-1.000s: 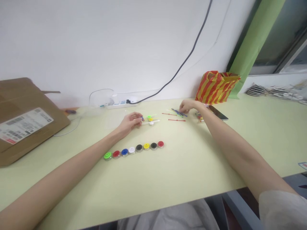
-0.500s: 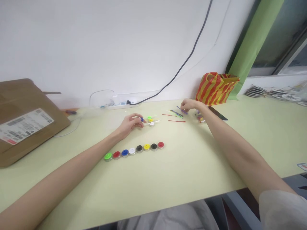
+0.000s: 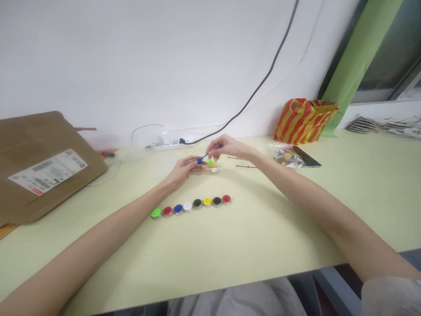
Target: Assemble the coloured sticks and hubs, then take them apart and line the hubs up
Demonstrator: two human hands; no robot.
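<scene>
Nearest on the pale tabletop [image 3: 250, 237], 8 round pieces [image 3: 197, 203] with coloured tops run in 1 slanting row. Beyond it, the left hand [image 3: 180, 172] pinches 1 blue round piece [image 3: 199, 161] in its fingertips, just above the table. The right hand [image 3: 226, 148] grips 1 blue stick [image 3: 204, 156], its tip at that piece – whether seated, I cannot tell. White [image 3: 214, 170], yellow and green pieces lie beside the hands; 2 red sticks [image 3: 246, 166] lie rightward. Farther back – 1 striped bag [image 3: 301, 123].
</scene>
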